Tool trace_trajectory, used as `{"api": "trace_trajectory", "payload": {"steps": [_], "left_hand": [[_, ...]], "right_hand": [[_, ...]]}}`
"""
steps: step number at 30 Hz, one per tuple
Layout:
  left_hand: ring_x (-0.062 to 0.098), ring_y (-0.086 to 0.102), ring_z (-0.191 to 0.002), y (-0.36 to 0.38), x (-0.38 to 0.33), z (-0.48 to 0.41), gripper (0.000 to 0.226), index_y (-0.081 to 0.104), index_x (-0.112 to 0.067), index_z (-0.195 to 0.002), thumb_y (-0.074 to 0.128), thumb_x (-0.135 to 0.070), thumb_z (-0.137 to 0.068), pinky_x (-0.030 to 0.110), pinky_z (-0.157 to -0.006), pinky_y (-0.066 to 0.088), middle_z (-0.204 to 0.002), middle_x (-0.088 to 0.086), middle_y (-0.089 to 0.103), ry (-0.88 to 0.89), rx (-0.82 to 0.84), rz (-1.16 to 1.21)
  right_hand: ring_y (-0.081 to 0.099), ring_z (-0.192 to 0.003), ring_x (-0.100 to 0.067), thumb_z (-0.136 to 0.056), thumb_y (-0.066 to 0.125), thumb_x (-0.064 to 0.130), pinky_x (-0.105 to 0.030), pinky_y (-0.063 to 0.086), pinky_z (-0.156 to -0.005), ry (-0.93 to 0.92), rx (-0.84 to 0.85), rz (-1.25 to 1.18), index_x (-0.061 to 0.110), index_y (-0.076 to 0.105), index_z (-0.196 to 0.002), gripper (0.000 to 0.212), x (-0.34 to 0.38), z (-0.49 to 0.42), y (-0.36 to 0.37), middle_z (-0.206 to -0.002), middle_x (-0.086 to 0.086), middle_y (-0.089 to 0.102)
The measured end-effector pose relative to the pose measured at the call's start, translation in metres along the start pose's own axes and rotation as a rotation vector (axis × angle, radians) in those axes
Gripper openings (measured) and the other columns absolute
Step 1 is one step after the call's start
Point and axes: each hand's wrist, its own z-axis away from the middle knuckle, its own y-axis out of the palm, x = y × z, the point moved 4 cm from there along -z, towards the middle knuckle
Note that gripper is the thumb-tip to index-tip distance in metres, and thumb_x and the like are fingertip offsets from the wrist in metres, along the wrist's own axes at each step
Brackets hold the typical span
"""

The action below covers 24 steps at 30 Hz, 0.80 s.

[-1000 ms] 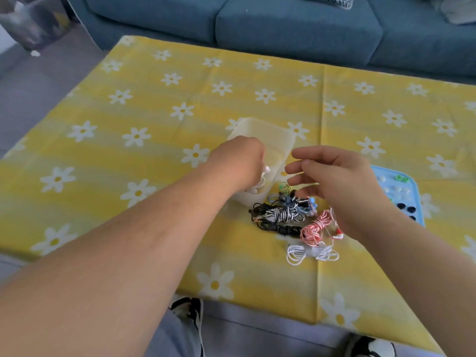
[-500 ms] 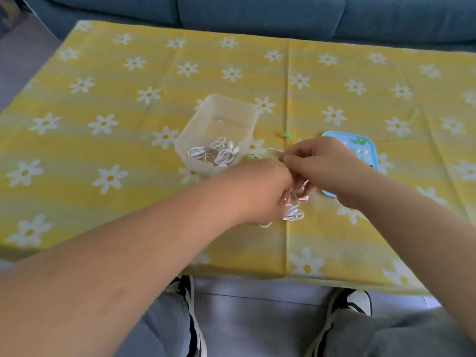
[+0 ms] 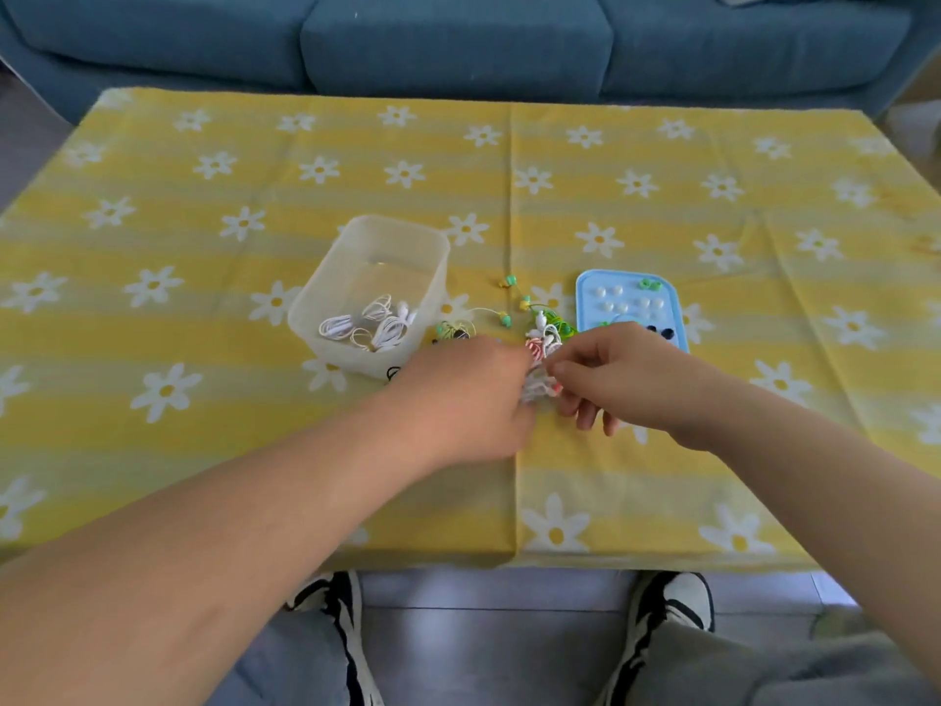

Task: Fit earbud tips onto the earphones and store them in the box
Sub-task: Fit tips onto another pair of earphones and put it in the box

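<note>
Showing below near edge of daisy cloth [image 3: 203,318]: shoes [image 3: 672,603], floor [image 3: 483,603]. Over earphone tangle [image 3: 538,349], left hand [image 3: 468,394] and right hand [image 3: 626,379] held close together; white cord [image 3: 534,390] pinched by right hand, left grip cannot be told. Just left, box [image 3: 326,293], white earphones [image 3: 374,326] coiled inside. Just right, tip tray [image 3: 581,298]. Cloth spread wide either side; sofa [image 3: 458,43] beyond far edge.

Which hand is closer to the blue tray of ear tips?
Right. The right hand sits at the near edge of the blue tray; the left hand is farther left, by the clear box.
</note>
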Motion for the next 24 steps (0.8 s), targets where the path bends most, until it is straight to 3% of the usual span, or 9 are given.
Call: {"api": "trace_trajectory", "payload": {"steps": [3,8,11,15,17,19,21,22,24], "left_hand": [[0.023,0.049,-0.076,-0.028,0.000,-0.005,0.028,0.044,-0.023,-0.069,0.049,-0.035,-0.093,0.034,-0.060,0.031,-0.070,-0.007,0.047,-0.097,-0.076,0.264],[0.020,0.048,-0.060,-0.045,0.001,-0.008,0.030,0.049,-0.017,-0.071,0.050,-0.041,-0.090,0.031,-0.057,0.036,-0.055,-0.005,0.046,-0.200,-0.091,0.668],[0.012,0.046,-0.050,-0.047,-0.002,-0.011,0.046,0.054,-0.015,-0.073,0.066,-0.058,-0.084,0.024,-0.048,0.036,-0.057,-0.008,0.050,-0.166,-0.118,0.565],[0.005,0.045,-0.044,-0.055,-0.008,-0.011,0.045,0.052,-0.019,-0.067,0.066,-0.054,-0.090,0.017,-0.043,0.032,-0.048,-0.015,0.048,-0.103,-0.192,0.577],[0.008,0.050,-0.049,-0.061,-0.007,-0.011,0.046,0.054,-0.012,-0.067,0.058,-0.047,-0.097,0.023,-0.050,0.037,-0.050,-0.013,0.049,-0.111,-0.231,0.661],[0.016,0.056,-0.055,-0.067,-0.007,-0.008,0.043,0.059,0.001,-0.075,0.055,-0.034,-0.099,0.026,-0.055,0.042,-0.057,0.004,0.058,-0.102,-0.264,0.816],[0.018,0.063,-0.060,-0.073,-0.005,-0.006,0.034,0.062,0.004,-0.077,0.055,-0.022,-0.097,0.029,-0.057,0.046,-0.064,0.015,0.066,-0.043,-0.300,0.928],[0.019,0.066,-0.063,-0.076,-0.003,-0.006,0.030,0.064,0.004,-0.077,0.055,-0.017,-0.095,0.031,-0.058,0.048,-0.068,0.016,0.069,-0.021,-0.323,0.971],[0.021,0.070,-0.069,-0.079,0.002,-0.006,0.024,0.067,0.004,-0.080,0.056,-0.015,-0.090,0.035,-0.059,0.050,-0.073,0.015,0.073,-0.016,-0.366,1.060]], "right_hand": [[0.070,-0.070,-0.013,-0.094,0.058,0.011,-0.030,0.054,-0.059,-0.036,-0.012,-0.057,0.024,0.075,-0.087,0.023,0.000,0.007,-0.006,-0.084,-0.006,0.075],[0.066,-0.078,-0.011,-0.086,0.070,0.007,-0.026,0.055,-0.069,-0.118,0.001,-0.280,0.030,0.074,-0.106,0.030,0.002,0.016,-0.012,-0.111,-0.001,0.072],[0.070,-0.084,-0.016,-0.078,0.076,0.026,-0.043,0.055,-0.081,-0.159,-0.016,-0.271,0.033,0.074,-0.108,0.031,0.004,0.018,-0.012,-0.105,0.001,0.075],[0.066,-0.111,-0.004,-0.089,0.076,0.024,-0.036,0.054,-0.098,-0.255,-0.074,-0.291,0.037,0.070,-0.115,0.030,0.011,0.018,-0.014,-0.111,0.013,0.074],[0.059,-0.123,0.000,-0.090,0.075,0.033,-0.038,0.050,-0.104,-0.283,-0.106,-0.243,0.040,0.068,-0.120,0.032,0.014,0.016,-0.014,-0.120,0.020,0.070],[0.065,-0.115,-0.003,-0.093,0.072,0.038,-0.035,0.053,-0.101,-0.290,-0.099,-0.254,0.036,0.071,-0.117,0.024,0.016,0.014,-0.011,-0.117,0.020,0.072],[0.068,-0.082,-0.007,-0.097,0.067,0.037,-0.022,0.054,-0.076,-0.288,-0.108,-0.281,0.026,0.075,-0.103,0.015,0.020,0.015,-0.008,-0.095,0.016,0.076],[0.065,-0.075,-0.012,-0.099,0.065,0.037,-0.025,0.051,-0.068,-0.281,-0.116,-0.303,0.020,0.076,-0.098,0.020,0.021,0.014,-0.008,-0.088,0.009,0.077],[0.070,-0.088,-0.027,-0.101,0.062,0.034,-0.045,0.055,-0.083,-0.250,-0.105,-0.394,0.008,0.073,-0.097,0.029,0.022,0.011,-0.006,-0.099,-0.006,0.078]]}}
